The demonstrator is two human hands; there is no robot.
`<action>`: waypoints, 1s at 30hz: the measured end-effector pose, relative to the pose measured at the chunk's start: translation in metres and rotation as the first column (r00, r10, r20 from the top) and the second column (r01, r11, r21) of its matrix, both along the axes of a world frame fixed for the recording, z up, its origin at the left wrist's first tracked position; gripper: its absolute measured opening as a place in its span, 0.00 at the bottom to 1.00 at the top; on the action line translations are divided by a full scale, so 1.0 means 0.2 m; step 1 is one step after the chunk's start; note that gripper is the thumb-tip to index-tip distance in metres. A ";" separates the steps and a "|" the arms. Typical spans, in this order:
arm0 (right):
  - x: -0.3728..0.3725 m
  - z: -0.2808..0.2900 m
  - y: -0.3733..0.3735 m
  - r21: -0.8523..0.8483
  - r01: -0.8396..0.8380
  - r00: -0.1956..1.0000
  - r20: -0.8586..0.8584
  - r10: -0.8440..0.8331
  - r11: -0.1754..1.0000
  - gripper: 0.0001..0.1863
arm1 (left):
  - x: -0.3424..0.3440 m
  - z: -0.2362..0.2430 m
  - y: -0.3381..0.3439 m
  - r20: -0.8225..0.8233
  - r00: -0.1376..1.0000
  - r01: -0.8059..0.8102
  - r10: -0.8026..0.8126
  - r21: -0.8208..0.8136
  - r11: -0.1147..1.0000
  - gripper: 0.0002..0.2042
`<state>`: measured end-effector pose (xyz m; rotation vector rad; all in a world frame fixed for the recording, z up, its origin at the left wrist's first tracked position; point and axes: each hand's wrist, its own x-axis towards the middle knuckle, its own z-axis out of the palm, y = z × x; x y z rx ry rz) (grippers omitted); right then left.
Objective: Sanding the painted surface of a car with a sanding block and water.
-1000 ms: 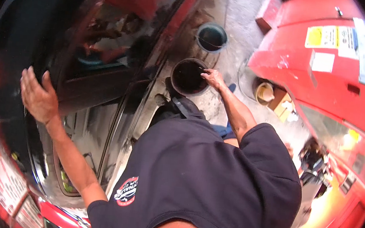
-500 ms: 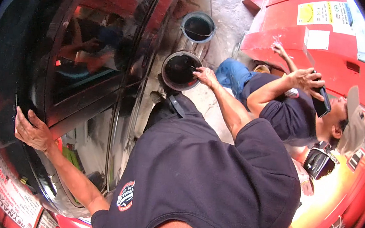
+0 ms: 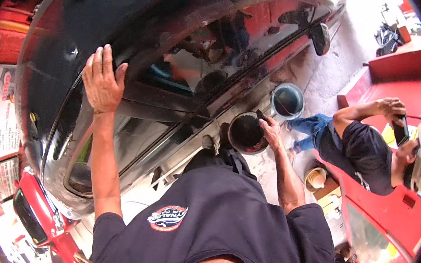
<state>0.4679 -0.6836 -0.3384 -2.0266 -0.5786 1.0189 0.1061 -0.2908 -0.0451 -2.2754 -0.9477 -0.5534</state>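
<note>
My left hand (image 3: 104,80) lies with outstretched fingers on the glossy black car body (image 3: 90,16), beside a dark side window (image 3: 198,53) full of reflections. My right hand (image 3: 271,130) is closed on a small dark object (image 3: 262,116), too indistinct to name, at the upper right rim of a dark bucket (image 3: 246,146) of dark liquid. Just behind that bucket stands a second, blue-grey bucket (image 3: 288,100) on the concrete floor.
A co-worker (image 3: 362,152) in jeans and cap, holding a black phone (image 3: 400,130), is at my right by a red wall (image 3: 395,84). A cream container (image 3: 317,177) sits near there. A red vehicle (image 3: 40,216) is at the lower left.
My left hand has moved up and rightward along the car. My right hand now holds a dark object raised at the bucket's rim. A co-worker has appeared at right. The view has turned.
</note>
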 end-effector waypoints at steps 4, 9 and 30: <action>0.01 0.14 0.20 0.021 -0.029 0.997 0.075 0.027 0.999 0.28 | 0.20 -0.04 -0.08 -0.006 0.999 -0.034 0.033 -0.010 0.999 0.40; 0.02 0.43 0.51 0.333 -0.096 0.994 0.076 0.074 0.938 0.21 | 0.67 -0.04 -0.05 -0.078 0.996 0.035 -0.041 -0.075 0.997 0.45; -0.06 1.28 1.70 0.522 -0.376 0.529 0.799 -0.285 0.766 0.23 | -0.37 0.05 -0.09 0.138 0.974 0.207 -0.179 -0.232 0.950 0.30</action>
